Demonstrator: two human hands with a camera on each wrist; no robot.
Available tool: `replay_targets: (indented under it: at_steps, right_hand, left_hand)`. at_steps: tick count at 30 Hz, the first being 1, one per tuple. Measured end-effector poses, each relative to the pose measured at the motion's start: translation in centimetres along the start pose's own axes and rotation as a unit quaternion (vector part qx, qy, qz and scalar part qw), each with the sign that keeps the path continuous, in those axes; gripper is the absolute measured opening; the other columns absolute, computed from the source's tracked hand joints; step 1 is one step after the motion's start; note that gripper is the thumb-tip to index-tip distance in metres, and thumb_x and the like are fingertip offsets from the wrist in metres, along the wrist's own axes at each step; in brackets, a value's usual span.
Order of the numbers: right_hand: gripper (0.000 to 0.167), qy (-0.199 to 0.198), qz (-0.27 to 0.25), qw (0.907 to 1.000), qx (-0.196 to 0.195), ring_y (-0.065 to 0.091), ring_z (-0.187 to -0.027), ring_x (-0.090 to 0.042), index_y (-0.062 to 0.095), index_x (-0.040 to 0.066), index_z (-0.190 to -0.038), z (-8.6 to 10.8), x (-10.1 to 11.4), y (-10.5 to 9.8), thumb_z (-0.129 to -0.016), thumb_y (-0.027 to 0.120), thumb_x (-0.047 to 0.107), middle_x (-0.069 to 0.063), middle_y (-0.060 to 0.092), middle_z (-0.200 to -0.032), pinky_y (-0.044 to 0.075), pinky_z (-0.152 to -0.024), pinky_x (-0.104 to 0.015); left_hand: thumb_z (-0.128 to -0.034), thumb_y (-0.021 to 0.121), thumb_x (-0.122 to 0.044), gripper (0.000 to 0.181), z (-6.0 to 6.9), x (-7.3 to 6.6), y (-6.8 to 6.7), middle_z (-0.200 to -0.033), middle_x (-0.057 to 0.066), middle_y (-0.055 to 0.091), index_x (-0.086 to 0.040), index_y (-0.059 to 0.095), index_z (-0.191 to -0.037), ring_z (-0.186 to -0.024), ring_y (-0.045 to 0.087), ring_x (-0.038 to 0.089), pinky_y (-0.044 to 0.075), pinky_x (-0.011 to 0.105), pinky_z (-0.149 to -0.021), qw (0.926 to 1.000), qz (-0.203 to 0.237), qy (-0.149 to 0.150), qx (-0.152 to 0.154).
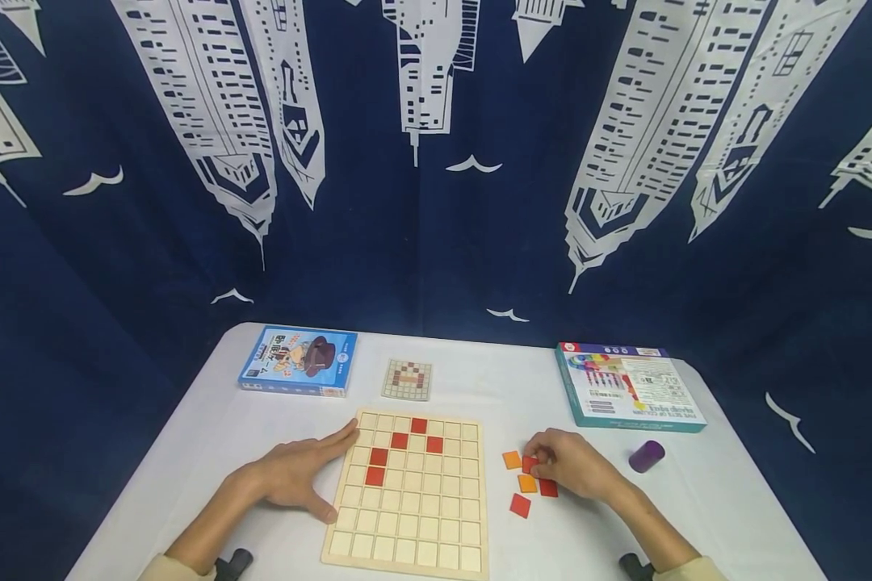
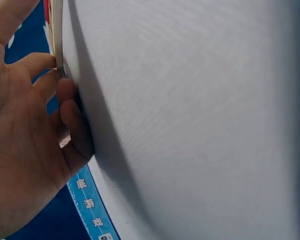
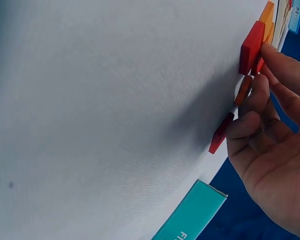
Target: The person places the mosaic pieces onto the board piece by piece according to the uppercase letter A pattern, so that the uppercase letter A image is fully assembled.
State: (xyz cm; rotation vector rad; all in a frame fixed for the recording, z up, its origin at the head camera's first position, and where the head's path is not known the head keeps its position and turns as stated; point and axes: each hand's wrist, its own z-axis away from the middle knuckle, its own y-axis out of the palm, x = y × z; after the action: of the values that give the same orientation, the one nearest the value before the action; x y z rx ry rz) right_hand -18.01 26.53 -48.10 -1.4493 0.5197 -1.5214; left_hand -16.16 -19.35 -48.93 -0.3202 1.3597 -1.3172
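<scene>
Head view: left fingers [image 1: 343,434] spread against gridded board [image 1: 429,528], right fingers [image 1: 542,442] curled at red tile [image 1: 528,465], grip unclear.

We see two pale beige sleeves, left sleeve [image 1: 174,570] and right sleeve [image 1: 692,570], each ending on the forearm. We tag black, round-ended gear beside each: left wrist device [image 1: 236,562], right wrist device [image 1: 634,566]. Left hand [image 1: 298,474], right hand [image 1: 576,466]: bare.

Wooden board [image 1: 410,503], smooth tiles [image 1: 520,506], cloth backdrop [image 1: 421,234]
</scene>
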Motion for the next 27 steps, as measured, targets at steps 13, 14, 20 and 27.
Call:
replay_targets:
  at_steps: [13,14,20,27]
  right_hand:
    - [0.021,0.003,0.005,0.9998,-0.019,0.052,-0.078,-0.012,0.069,0.024,-0.088,0.11,0.23,0.22,-0.082,0.082,0.009,0.006,0.056,-0.080,0.045,-0.067,-0.023]
    - [0.021,-0.002,0.002,0.9998,-0.019,0.052,-0.078,-0.012,0.069,0.024,-0.089,0.15,0.21,0.21,-0.082,0.082,0.009,0.007,0.057,-0.080,0.045,-0.067,-0.023]
    - [0.019,-0.033,-0.007,0.9992,-0.020,0.053,-0.077,-0.013,0.069,0.022,-0.091,0.37,0.06,0.09,-0.084,0.080,0.008,0.008,0.058,-0.080,0.046,-0.066,-0.022]
    - [0.017,-0.049,-0.020,0.9985,-0.014,0.055,-0.075,-0.014,0.069,0.020,-0.092,0.45,-0.01,-0.05,-0.086,0.079,0.009,0.008,0.059,-0.079,0.047,-0.064,-0.021]
  left_hand:
    - [-0.0568,0.089,-0.062,0.125,0.02,-0.10,-0.03,-0.169,-0.004,0.017,-0.026,0.028,-0.160,-0.144,0.039,0.039,0.033,0.075,-0.103,1.0000,0.005,0.007,-0.001]
    - [-0.0568,0.089,-0.062,0.126,0.02,-0.10,-0.02,-0.169,-0.004,0.017,-0.026,0.028,-0.160,-0.144,0.039,0.039,0.034,0.074,-0.103,1.0000,0.005,0.007,-0.002]
    - [-0.0567,0.088,-0.062,0.126,0.01,-0.06,-0.08,-0.169,-0.005,0.017,-0.025,0.028,-0.161,-0.144,0.039,0.040,0.032,0.075,-0.103,1.0000,0.002,0.004,-0.002]
    - [-0.0559,0.088,-0.063,0.127,-0.10,0.02,-0.03,-0.169,-0.006,0.016,-0.027,0.027,-0.161,-0.144,0.038,0.040,0.032,0.076,-0.103,1.0000,0.001,0.002,-0.001]
